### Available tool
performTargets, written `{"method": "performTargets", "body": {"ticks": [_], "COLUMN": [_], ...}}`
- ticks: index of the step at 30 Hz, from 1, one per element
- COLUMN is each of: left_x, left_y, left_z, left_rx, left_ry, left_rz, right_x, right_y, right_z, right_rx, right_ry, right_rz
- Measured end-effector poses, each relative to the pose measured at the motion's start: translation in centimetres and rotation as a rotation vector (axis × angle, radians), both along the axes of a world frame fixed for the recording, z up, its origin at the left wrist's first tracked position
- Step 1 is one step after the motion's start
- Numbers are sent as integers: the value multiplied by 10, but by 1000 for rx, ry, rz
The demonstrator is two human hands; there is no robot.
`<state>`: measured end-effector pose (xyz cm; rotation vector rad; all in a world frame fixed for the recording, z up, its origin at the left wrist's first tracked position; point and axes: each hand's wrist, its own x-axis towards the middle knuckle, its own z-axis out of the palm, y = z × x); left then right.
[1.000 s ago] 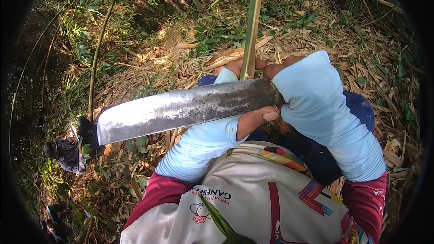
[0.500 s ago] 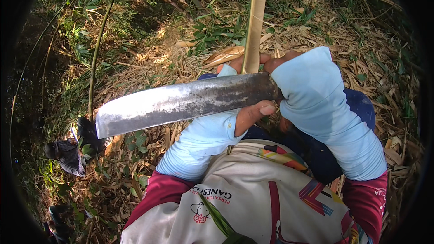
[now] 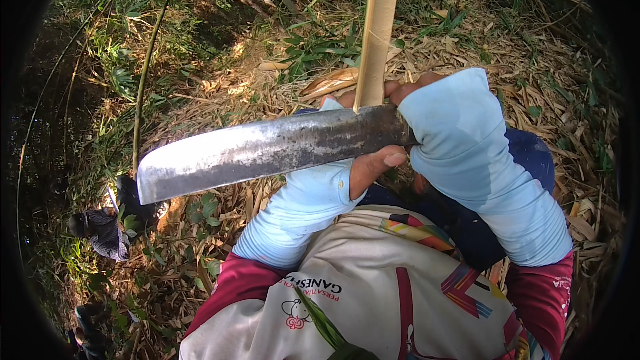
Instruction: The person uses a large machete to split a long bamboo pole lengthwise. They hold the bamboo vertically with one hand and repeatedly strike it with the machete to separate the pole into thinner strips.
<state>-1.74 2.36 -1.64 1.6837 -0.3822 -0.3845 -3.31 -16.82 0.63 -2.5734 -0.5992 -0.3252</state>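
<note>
Machete [image 3: 267, 152] appears heavy, rigid; right hand [image 3: 419, 87] grips its base end, the sound hold. Bamboo strip [image 3: 379, 33] likely light, springy; left hand's [image 3: 373, 170] grip, blade-hidden, cannot be determined.

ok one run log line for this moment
right hand: holding machete, handle hidden | left hand: thumb by machete edge | bamboo strip: lower end by machete

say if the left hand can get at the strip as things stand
Most likely yes: the left hand's fingers show past the knife, close beside the strip's lower visible end, with nothing seen between. The knife hides much of that hand, so its grip is unclear.
</note>
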Motion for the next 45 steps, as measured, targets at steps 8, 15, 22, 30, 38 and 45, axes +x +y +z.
{"method": "performTargets", "body": {"ticks": [8,15,22,30,38,45], "left_x": [7,2,9,38,57,56], "left_y": [-1,-8,-12,-26,-17,-16], "left_z": [-30,-21,-35,-35,-56,-45], "left_rx": [-57,-143,-4,155,62,25], "left_ry": [-301,-259,-255,-297,-213,-55], "left_rz": [17,115,263,229,110,89], "right_x": [1,8,22,54,65,82], "right_y": [0,0,0,-8,-6,-10], "right_z": [-5,-13,-9,-29,-21,-15], "right_rx": [-12,15,-132,-256,-392,-355], "right_ry": [-135,-269,-231,-246,29,259], "right_rz": [-14,-24,-101,-202,-261,-362]}}
